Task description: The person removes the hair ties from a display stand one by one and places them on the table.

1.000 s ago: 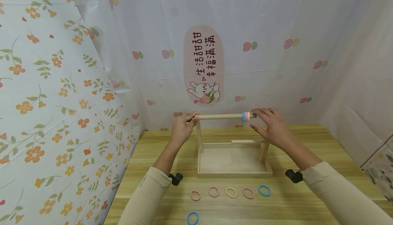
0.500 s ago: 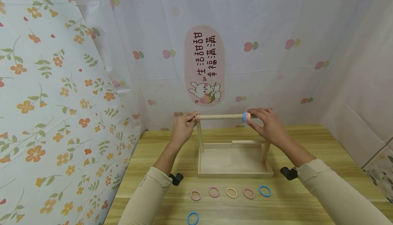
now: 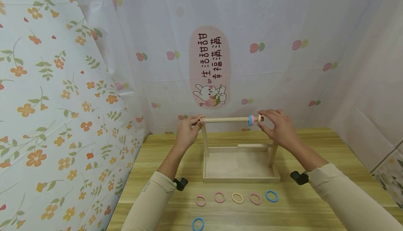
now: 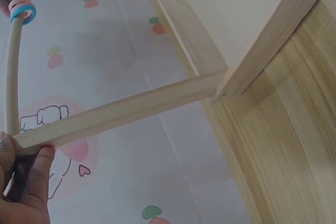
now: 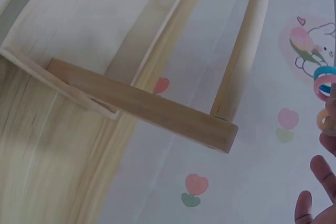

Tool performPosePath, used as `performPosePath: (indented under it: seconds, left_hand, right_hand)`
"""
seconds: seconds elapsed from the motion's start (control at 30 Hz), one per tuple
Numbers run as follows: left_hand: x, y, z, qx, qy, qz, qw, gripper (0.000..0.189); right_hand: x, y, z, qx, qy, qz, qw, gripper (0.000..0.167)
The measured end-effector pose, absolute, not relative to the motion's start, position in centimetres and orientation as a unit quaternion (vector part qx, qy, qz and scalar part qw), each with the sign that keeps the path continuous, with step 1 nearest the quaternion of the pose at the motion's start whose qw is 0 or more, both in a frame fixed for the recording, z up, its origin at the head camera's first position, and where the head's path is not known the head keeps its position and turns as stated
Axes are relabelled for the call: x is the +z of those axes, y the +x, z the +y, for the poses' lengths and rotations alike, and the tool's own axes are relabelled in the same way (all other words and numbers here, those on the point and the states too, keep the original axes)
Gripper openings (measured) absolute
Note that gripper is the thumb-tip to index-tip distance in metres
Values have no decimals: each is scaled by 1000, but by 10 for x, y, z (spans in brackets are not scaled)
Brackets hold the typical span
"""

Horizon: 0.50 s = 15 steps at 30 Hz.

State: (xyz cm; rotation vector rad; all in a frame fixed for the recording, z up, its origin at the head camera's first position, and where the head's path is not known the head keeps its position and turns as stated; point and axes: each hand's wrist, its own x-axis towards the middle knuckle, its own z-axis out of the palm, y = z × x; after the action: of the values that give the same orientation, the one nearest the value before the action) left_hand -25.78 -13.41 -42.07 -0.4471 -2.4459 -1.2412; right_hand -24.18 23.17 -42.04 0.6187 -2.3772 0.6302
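On the wooden stand (image 3: 204, 180), the upper rod (image 3: 225, 119) runs sideways from the tall left post (image 3: 205, 140). Blue (image 3: 250, 120) and pink (image 3: 253, 120) hair ties sit together near its right end. Slightly apart from them, the yellow hair tie (image 3: 259, 118) is around the tip of the rod, pinched between thumb and finger of my right hand (image 3: 281, 128). At the other end, my left hand (image 3: 186, 133) grips the post top, its thumb and fingers around the wood in the left wrist view. The right wrist view shows the yellow hair tie (image 5: 322, 120) only partly.
A lower rod (image 3: 253, 146) extends from the shorter right post (image 3: 272, 155). In front of the stand lie several hair ties in a row, including a yellow one (image 3: 237, 198), with a blue one (image 3: 198, 224) nearer. A patterned curtain (image 3: 157, 49) hangs behind.
My right hand closed on the yellow hair tie and drew it rightward along the rod, away from the pink and blue ones. My left hand stayed on the post top.
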Motion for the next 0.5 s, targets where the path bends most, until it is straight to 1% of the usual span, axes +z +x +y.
performPosePath:
  seconds: [0.2, 0.5]
  left_hand:
    - [-421, -257, -134, -444, -159, -865, 169, 39]
    - [-421, -257, -135, -441, -164, -863, 185, 36]
  right_hand:
    - [-418, -237, 236, 226, 215, -903, 296, 44]
    - [-419, -236, 242, 223, 220, -900, 304, 44]
